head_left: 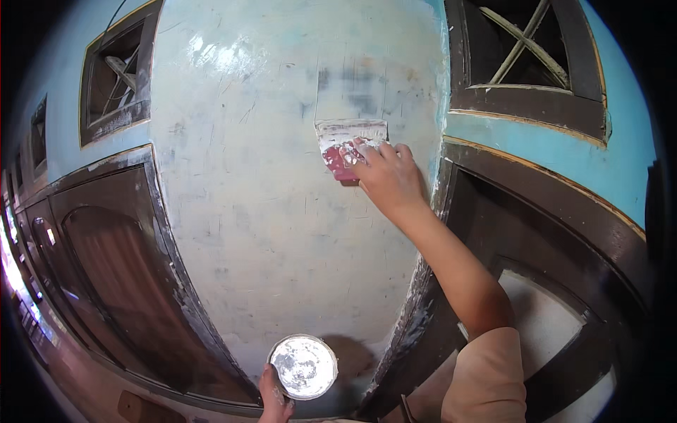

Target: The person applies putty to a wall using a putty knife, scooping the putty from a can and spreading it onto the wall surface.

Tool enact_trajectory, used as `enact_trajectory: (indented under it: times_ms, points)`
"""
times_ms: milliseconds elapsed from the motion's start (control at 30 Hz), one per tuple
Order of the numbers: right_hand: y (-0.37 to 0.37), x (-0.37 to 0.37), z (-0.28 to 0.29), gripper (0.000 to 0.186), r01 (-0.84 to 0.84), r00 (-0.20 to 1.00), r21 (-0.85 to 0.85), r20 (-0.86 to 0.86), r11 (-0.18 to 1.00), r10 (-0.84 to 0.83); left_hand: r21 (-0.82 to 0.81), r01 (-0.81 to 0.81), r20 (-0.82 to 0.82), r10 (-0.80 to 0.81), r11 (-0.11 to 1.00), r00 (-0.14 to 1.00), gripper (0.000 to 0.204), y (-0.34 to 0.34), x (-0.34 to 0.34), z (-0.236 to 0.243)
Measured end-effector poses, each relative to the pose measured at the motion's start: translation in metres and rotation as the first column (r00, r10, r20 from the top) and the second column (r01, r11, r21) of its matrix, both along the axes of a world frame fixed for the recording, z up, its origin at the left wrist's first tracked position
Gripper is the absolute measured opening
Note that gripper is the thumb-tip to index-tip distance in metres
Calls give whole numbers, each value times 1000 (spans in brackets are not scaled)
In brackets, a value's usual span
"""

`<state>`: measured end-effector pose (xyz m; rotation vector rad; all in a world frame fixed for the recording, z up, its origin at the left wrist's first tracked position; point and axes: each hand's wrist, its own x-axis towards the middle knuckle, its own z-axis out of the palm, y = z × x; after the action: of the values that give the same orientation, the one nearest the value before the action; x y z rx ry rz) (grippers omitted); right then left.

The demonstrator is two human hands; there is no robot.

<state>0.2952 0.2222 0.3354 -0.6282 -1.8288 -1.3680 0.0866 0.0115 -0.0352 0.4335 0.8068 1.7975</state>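
My right hand [384, 166] grips a wide putty knife [338, 161] with a red handle part, its blade smeared with white putty. The blade's upper edge lies against the wall [247, 176], which is coated in pale filler with grey patches and scratches. White putty also sticks to my right fingertips. Low in the view, my left hand [273, 395] holds a round tub [303, 366] by its side, thumb near the rim. Its inside is bright white with grey smears; how much putty is in it I cannot tell.
A brown door [106, 261] stands left of the wall and another dark door [522, 233] right of it, both with putty-smeared frames. Above them are dark window openings [525, 46] with crossed slats. Light blue paint [550, 134] covers the side walls. A brown block-like object [148, 407] lies on the floor.
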Motion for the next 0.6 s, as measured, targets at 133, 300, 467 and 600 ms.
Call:
enact_trajectory:
  times_ms: [133, 300, 467, 600]
  points:
    - [0, -2, -14, 18, 19, 1000, 6, -5, 1000, -19, 41, -31, 31, 29, 999, 999, 51, -3, 4, 1]
    - [3, -4, -35, 20, -46, 999, -23, -23, 999, 45, -8, -24, 28, 24, 1000, 999, 51, -8, 9, 11]
    - [-3, -5, -53, 21, -28, 999, -87, -28, 996, 26, 3, 11, 56, -11, 1000, 998, 51, -3, 6, -2]
    - [-2, -6, -72, 28, -40, 998, -99, -45, 994, 35, -20, 24, 52, -23, 1000, 998, 51, -3, 8, -1]
